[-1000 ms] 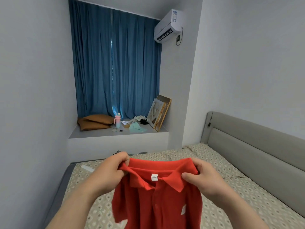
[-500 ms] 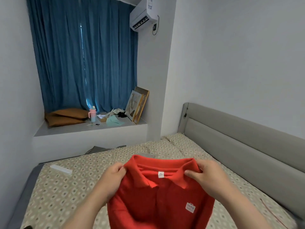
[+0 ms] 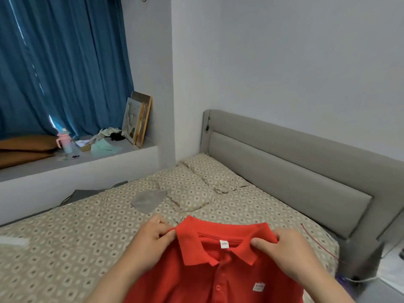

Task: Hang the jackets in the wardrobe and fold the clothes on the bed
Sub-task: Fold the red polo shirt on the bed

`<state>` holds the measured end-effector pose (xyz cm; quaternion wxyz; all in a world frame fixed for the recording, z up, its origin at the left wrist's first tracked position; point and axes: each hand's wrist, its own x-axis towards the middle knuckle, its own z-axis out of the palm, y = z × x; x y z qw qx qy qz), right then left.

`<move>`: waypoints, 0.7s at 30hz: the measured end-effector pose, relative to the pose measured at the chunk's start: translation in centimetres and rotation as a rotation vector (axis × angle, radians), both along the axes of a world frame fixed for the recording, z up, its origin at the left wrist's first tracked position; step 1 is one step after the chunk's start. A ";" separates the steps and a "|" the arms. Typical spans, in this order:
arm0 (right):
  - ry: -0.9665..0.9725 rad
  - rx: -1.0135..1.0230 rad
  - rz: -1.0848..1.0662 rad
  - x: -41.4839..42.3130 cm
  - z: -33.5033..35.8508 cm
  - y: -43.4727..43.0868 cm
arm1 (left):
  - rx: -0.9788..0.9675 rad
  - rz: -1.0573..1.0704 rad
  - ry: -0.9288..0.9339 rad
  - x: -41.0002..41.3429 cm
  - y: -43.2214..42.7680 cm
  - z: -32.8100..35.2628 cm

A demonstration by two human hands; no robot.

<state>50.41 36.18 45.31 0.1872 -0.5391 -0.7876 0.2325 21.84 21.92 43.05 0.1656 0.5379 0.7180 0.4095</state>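
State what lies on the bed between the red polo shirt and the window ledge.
In the head view, a flat grey piece of cloth lies on the patterned sheet between the red polo shirt and the window ledge.

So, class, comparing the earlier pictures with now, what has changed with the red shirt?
The camera swung right, toward the headboard; the red polo shirt looks carried lower over the bed. Unchanged: the left hand and right hand still pinch it at the shoulders.

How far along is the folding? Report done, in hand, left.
Done: nothing folded shows on the bed. In hand: left hand and right hand pinch the red polo shirt by its collar. Left: folding it, perhaps the grey cloth; hanging cannot be judged here.
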 end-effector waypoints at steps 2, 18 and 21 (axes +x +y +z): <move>0.052 -0.033 0.003 0.8 -0.8 2.9 | 0.024 0.027 -0.080 0.8 3.2 -1.2; 0.593 -0.360 0.159 8.5 0.1 17.6 | 0.140 0.068 -0.060 5.2 21.0 2.1; 0.556 -0.128 0.120 10.0 -0.4 18.3 | 0.178 0.028 0.097 6.2 23.4 3.7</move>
